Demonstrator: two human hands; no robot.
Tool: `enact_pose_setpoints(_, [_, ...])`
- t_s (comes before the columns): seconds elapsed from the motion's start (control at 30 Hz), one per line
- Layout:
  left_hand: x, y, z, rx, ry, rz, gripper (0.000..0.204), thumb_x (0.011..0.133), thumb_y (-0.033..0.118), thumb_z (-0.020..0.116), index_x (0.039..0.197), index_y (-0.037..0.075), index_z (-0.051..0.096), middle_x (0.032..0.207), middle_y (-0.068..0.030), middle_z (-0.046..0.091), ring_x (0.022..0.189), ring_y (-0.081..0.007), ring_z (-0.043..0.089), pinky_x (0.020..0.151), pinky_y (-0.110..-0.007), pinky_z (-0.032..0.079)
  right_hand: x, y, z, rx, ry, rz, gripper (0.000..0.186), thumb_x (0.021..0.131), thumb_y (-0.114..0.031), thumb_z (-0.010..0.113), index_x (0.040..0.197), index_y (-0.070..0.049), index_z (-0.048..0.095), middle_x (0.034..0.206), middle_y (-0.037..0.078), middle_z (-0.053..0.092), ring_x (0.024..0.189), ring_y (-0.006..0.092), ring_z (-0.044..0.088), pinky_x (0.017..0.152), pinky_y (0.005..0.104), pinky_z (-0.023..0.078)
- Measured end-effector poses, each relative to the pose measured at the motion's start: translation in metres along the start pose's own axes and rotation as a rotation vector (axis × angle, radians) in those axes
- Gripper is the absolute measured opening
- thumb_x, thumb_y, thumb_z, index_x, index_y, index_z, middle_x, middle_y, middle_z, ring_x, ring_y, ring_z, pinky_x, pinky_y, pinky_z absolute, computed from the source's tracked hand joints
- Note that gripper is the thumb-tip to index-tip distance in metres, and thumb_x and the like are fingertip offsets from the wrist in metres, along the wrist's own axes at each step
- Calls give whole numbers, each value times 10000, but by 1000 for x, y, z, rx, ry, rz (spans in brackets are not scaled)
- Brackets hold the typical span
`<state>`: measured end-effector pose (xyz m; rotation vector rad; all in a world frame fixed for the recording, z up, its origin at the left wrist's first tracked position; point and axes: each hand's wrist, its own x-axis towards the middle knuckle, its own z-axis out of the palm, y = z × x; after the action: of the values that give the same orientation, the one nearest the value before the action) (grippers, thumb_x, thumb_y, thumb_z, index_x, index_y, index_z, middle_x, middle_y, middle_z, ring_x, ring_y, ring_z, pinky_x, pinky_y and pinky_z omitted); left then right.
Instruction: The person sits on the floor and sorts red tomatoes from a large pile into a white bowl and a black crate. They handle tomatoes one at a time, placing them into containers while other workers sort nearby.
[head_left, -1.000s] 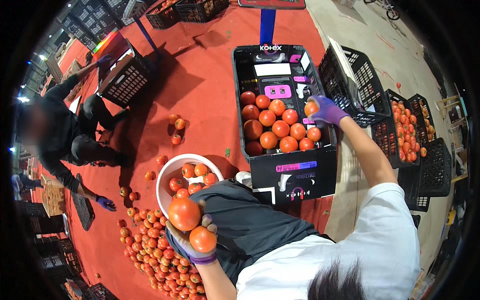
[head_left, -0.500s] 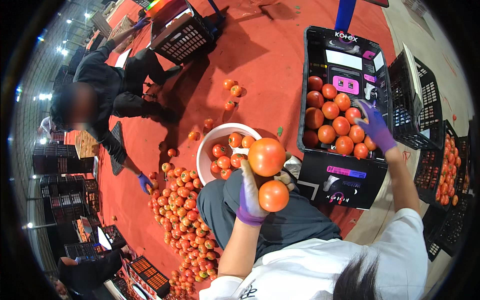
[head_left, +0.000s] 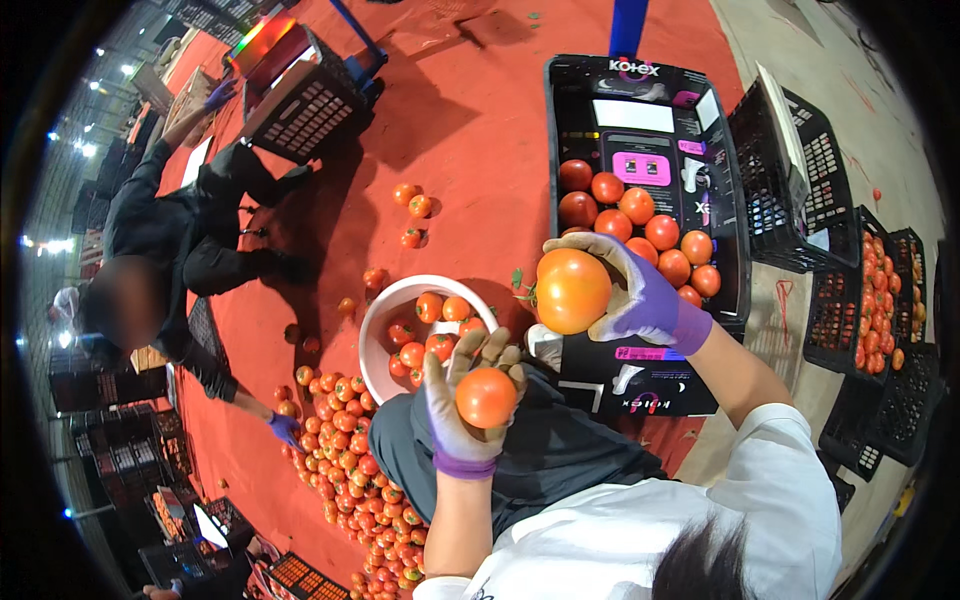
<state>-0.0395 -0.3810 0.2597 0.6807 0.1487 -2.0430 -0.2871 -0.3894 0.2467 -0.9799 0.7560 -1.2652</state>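
Note:
My left hand (head_left: 465, 415), in a white and purple glove, holds a red tomato (head_left: 486, 398) on its palm with the fingers curled up around it. My right hand (head_left: 640, 295), gloved the same way, grips a larger orange-red tomato (head_left: 573, 290) from its right side, in front of the near edge of a black printed carton (head_left: 735, 240). Several tomatoes (head_left: 661, 232) lie in the carton's near part. Left of my hands, a white tub (head_left: 372, 345) holds more tomatoes (head_left: 411, 354). My right hand hides part of the carton's contents.
A heap of tomatoes (head_left: 350, 450) spreads over the red floor covering (head_left: 440, 130) to my left. A co-worker in dark clothes (head_left: 150, 230) reaches a purple-gloved hand (head_left: 285, 428) to it. Black crates (head_left: 780, 190) stand on the right; another crate (head_left: 305, 105) is at far left.
My right hand has come back from the carton and now grips the larger tomato that was in my left hand. The smaller one stays in my left hand. The whole view has shifted.

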Motion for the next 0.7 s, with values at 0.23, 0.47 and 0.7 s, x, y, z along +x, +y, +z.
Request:
enact_pose_setpoints(0.23, [-5,2,-13,116,-75,-7,539,951,366,533,1333,-6,455,1307,-263,499,1043,-415,574,746,-396,563,-43,-4,-36,694,65,240,655,943,-573,446,1360,-68,446,1225,145,601,1029,263,639,807,302,535])
enact_pose_setpoints(0.47, [4,-12,-10,209,-316,-269,643,940,433,539,1341,-48,389,1166,-225,566,784,-218,573,625,-284,492,-138,-38,-78,736,420,-14,689,930,-649,393,1298,-76,503,1131,199,639,873,276,667,663,282,554])
enact_pose_setpoints(0.7, [-10,-33,1,385,-247,-58,577,940,426,532,1305,-15,461,1286,-208,533,898,-280,626,722,-333,578,-264,-37,-177,922,960,-628,612,904,-545,555,1233,-33,502,1139,197,553,960,364,586,730,333,595])
